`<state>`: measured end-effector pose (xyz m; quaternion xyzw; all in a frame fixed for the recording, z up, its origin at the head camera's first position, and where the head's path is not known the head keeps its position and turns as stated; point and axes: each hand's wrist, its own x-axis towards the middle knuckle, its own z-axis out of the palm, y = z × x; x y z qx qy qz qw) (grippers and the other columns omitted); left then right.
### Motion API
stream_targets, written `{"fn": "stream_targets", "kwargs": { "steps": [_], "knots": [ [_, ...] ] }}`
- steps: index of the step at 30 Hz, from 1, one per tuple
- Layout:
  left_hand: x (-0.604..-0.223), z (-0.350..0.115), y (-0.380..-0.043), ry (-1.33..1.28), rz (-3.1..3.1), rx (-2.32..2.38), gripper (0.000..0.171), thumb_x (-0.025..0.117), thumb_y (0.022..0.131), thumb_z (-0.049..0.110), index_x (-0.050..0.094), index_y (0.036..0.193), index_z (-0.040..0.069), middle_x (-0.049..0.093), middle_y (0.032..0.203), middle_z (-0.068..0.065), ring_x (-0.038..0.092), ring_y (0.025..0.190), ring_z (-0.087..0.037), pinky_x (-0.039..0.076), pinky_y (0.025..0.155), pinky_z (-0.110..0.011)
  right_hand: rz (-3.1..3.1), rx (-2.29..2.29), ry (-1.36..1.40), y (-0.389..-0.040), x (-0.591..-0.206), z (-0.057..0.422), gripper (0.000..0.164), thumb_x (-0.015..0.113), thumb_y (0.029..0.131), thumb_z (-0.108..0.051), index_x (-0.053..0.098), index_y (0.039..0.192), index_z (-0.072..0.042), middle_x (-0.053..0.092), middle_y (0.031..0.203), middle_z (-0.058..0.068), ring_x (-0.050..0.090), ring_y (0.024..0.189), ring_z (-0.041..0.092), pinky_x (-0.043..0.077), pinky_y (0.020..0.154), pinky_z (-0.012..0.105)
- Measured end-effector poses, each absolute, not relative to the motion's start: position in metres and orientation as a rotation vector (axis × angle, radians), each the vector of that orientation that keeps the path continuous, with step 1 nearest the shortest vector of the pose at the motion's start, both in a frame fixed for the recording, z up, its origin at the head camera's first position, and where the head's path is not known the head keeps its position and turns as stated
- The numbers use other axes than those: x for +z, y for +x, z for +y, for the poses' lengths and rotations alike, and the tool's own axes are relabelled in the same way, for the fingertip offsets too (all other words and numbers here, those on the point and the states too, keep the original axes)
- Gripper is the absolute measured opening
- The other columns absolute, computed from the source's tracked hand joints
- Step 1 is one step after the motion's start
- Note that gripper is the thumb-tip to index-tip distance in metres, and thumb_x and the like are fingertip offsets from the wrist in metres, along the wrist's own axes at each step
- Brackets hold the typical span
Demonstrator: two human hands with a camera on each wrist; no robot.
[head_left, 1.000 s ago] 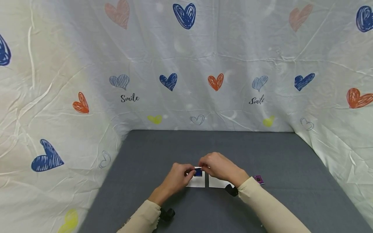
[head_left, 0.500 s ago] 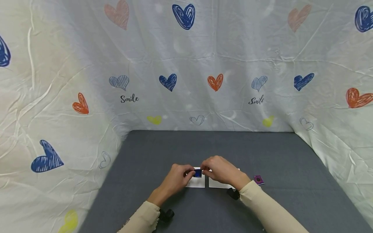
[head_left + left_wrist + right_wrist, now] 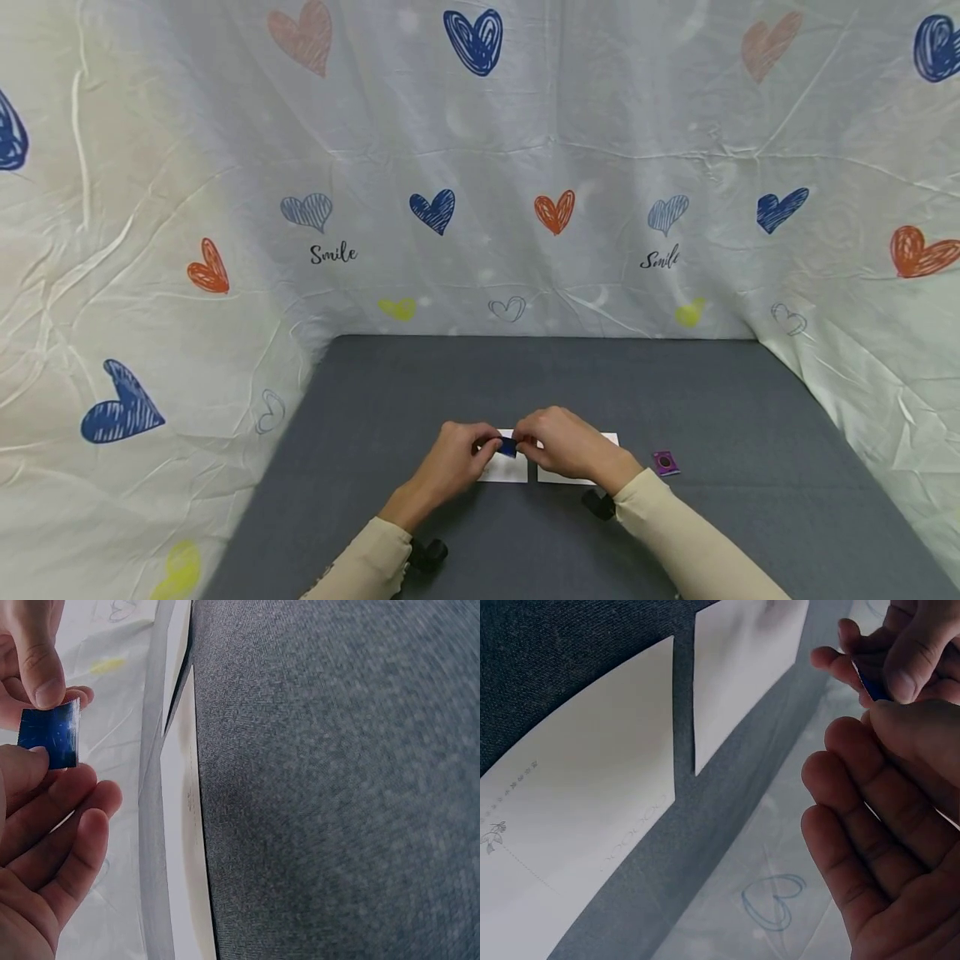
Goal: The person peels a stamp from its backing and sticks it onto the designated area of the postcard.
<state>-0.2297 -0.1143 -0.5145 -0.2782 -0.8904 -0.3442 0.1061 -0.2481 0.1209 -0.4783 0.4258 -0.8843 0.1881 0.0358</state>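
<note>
Above two white cards, both hands pinch a small shiny blue foil packet (image 3: 507,447) with a zigzag edge. My left hand (image 3: 452,454) holds its left side between thumb and fingers; in the left wrist view the thumb lies flat on the blue face. From the other side, my right hand (image 3: 568,444) grips the packet's edge with thumb and forefinger, the other fingers loosely bent. The left card (image 3: 504,473) lies below the packet. Part of the right card (image 3: 557,476) is hidden under my right hand; faint printed lettering and a small drawing show on it in the right wrist view.
A small purple packet (image 3: 665,463) with a dark round mark lies right of the cards. Grey cloth (image 3: 420,375) covers the table. A white curtain (image 3: 480,150) printed with hearts stands behind and at both sides.
My right hand has come slightly lower and nearer to me, leaving more of the right card visible. The blue packet has tilted between the hands. My left hand stays almost still.
</note>
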Motion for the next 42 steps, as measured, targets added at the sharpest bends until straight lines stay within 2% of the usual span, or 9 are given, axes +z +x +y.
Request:
{"fn": "stream_targets", "kwargs": {
  "steps": [4,9,14,19,30,42],
  "knots": [
    [-0.5136,-0.1135,-0.2294,-0.770,-2.613,-0.994,0.005,0.078,0.101,0.011,0.083,0.101,0.009,0.082,0.089,0.000,0.064,0.070,-0.001,0.054,0.065,-0.021,-2.674,0.585,1.336,-0.2485,-0.4760,0.1198,0.009,0.076,0.101,-0.010,0.083,0.104,-0.015,0.080,0.095,-0.006,0.064,0.078,0.003,0.056,0.074,0.025],
    [-0.5116,-0.1137,-0.2286,-0.687,-2.581,-0.991,0.005,0.082,0.099,0.014,0.081,0.095,0.011,0.081,0.086,0.002,0.073,0.074,-0.007,0.059,0.068,-0.024,-2.652,0.578,1.344,-0.2486,-0.4752,0.1186,0.008,0.077,0.100,-0.010,0.083,0.103,-0.015,0.078,0.093,-0.007,0.063,0.077,0.003,0.055,0.073,0.023],
    [-0.5108,-0.1143,-0.2282,-0.652,-2.591,-0.999,0.009,0.083,0.098,0.015,0.080,0.089,0.014,0.078,0.080,0.004,0.067,0.068,-0.003,0.055,0.064,-0.022,-2.633,0.578,1.354,-0.2485,-0.4748,0.1170,0.006,0.077,0.100,-0.011,0.082,0.101,-0.015,0.076,0.091,-0.008,0.063,0.076,0.004,0.053,0.072,0.022],
    [-0.5118,-0.1132,-0.2266,-0.702,-2.621,-1.027,0.010,0.079,0.100,0.014,0.079,0.090,0.014,0.076,0.078,0.006,0.060,0.064,0.002,0.050,0.061,-0.021,-2.635,0.588,1.356,-0.2478,-0.4772,0.1154,0.007,0.076,0.100,-0.010,0.081,0.100,-0.015,0.076,0.091,-0.008,0.070,0.079,0.012,0.055,0.073,0.023],
    [-0.5149,-0.1117,-0.2265,-0.838,-2.635,-1.067,0.009,0.074,0.103,0.010,0.078,0.095,0.013,0.075,0.083,0.004,0.062,0.069,0.000,0.054,0.065,-0.022,-2.627,0.562,1.363,-0.2464,-0.4833,0.1123,0.005,0.077,0.100,-0.011,0.079,0.099,-0.016,0.076,0.091,-0.006,0.072,0.081,0.016,0.056,0.075,0.025],
    [-0.5133,-0.1149,-0.2259,-0.901,-2.624,-1.089,0.013,0.068,0.106,0.011,0.079,0.099,0.008,0.073,0.084,0.006,0.064,0.073,-0.004,0.054,0.069,-0.024,-2.625,0.522,1.360,-0.2457,-0.4824,0.1110,0.009,0.074,0.101,-0.009,0.082,0.103,-0.012,0.078,0.095,-0.004,0.070,0.082,0.011,0.058,0.077,0.027]
  ]
}}
